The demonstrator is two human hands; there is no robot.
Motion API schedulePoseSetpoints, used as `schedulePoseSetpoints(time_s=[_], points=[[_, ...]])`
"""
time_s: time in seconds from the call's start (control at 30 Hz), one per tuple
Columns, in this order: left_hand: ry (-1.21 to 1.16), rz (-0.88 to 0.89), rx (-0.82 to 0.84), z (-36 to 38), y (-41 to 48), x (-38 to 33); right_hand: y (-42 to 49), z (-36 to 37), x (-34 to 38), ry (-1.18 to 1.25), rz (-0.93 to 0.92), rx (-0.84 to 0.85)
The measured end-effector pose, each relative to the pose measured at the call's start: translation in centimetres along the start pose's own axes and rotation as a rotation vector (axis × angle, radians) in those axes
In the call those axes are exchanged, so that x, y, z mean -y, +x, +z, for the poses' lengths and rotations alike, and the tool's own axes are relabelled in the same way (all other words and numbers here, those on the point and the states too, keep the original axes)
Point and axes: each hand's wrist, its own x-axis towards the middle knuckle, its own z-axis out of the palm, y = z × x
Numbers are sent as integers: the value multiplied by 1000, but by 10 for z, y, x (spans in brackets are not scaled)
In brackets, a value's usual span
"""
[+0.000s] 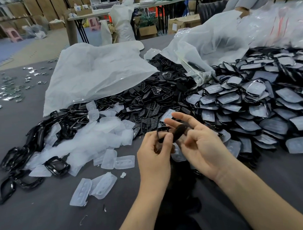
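Hands are working just above the grey table (pixel 46 223), in front of the heaps of parts (pixel 237 108). The left hand (pixel 154 151) is pinching a thin black frame (pixel 160 132), while the right hand (pixel 204 145) is gripping a black oval shell (pixel 179 131); the 2 pieces are touching each other.

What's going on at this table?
A person seems to be fitting small plastic parts together above a grey table. The left hand pinches a black frame; the right hand holds a black piece against it. Loose frames, clear pads and a heap of filled frames lie around.
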Motion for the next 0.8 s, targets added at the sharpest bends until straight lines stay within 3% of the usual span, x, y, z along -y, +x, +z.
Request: schedulePoseSetpoints(time_s=[0.2,0.37,0.7,0.8], points=[[-248,-197,-56,-2,3,2,-1,0,-1,-193,-198,-23],[-315,-217,-31,-3,3,3,0,-2,-2,-287,-264,-69],[-487,-197,165,-2,5,1,-5,0,5,-141,-175,-149],[-550,-214,154,-3,5,3,-6,2,5,-121,-150,-153]])
